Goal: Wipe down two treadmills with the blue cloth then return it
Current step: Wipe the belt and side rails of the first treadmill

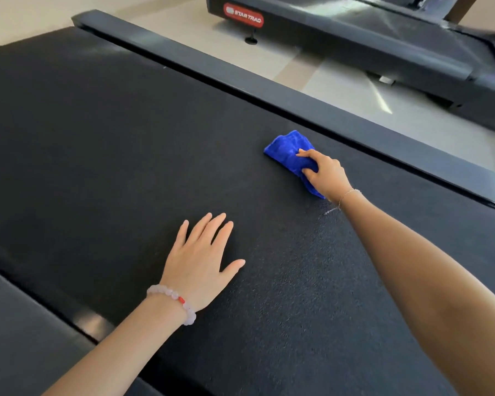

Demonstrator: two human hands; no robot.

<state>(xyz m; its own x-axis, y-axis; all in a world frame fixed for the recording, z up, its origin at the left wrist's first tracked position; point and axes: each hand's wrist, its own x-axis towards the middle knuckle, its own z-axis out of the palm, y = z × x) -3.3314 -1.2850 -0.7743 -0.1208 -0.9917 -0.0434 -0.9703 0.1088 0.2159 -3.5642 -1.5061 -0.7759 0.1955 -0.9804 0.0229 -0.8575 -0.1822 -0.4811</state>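
While the right hand (326,174) grips the blue cloth (287,151) in curled fingers (307,153) on the near treadmill belt (126,138), by its right rail (355,127), the left hand (203,264) lies flat, relaxed. Looks mid-wipe; far Star Trac treadmill (355,32) and the return seemingly still left.

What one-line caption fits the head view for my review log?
Right hand grips a bunched blue cloth on the treadmill belt; left hand rests flat on the belt nearby.

A gym — two treadmills (126,132) side by side, one bearing a Star Trac badge (243,15).
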